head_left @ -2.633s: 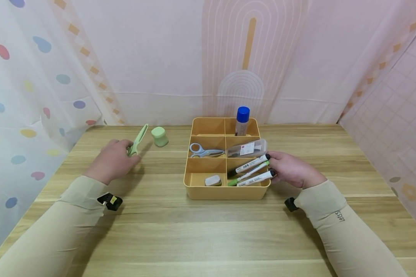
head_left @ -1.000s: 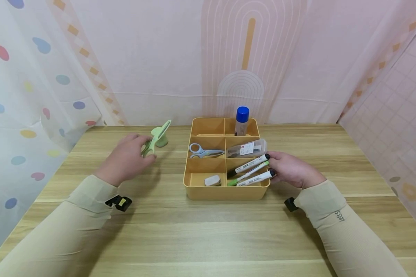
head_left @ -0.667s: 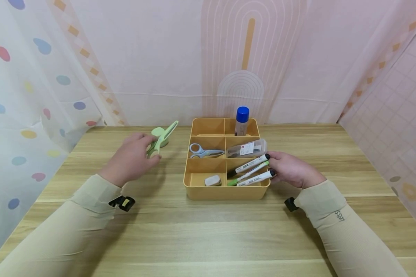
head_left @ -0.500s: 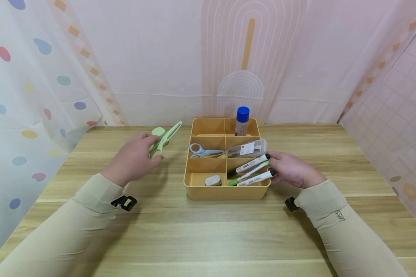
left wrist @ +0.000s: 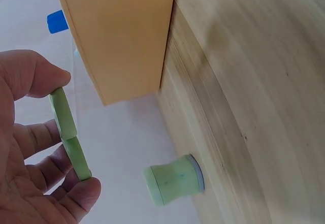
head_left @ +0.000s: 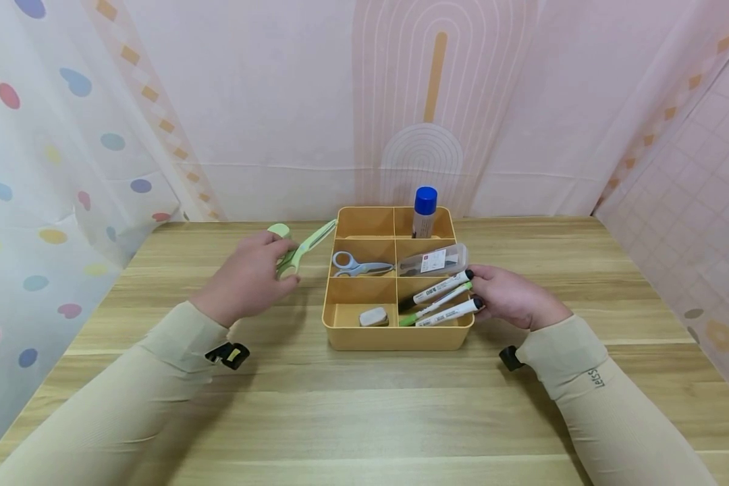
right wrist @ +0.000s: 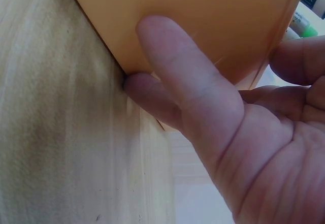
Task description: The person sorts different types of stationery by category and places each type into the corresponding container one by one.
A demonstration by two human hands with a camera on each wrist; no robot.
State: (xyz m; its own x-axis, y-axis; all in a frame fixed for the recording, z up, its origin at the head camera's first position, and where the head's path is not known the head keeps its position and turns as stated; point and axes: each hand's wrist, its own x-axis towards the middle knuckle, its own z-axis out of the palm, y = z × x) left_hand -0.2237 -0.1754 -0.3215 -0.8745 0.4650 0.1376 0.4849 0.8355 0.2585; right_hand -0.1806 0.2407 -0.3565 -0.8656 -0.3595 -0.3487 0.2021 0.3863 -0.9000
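My left hand (head_left: 246,277) pinches a pair of light green scissors (head_left: 310,244) by the handles, between thumb and fingers. The blades point right and away, their tip at the left rim of a yellow-orange divided box (head_left: 401,339) in the head view. In the left wrist view the green handles (left wrist: 63,115) are seen edge-on. My right hand (head_left: 516,297) rests against the box's right side; in the right wrist view its fingers (right wrist: 175,56) touch the outer wall. Behind the left hand stands a small green waisted object (left wrist: 175,181) with a grey base, partly hidden in the head view.
In the box are blue scissors (head_left: 364,265), a blue-capped glue stick (head_left: 425,209), a clear plastic case (head_left: 434,260), several pens and markers (head_left: 446,314) and a small whitish block (head_left: 373,316). A patterned curtain (head_left: 267,101) hangs behind the wooden table (head_left: 364,418).
My left hand has carried the green scissors rightwards, from the table's left side up to the box's left rim. The right hand and the box have stayed in place.
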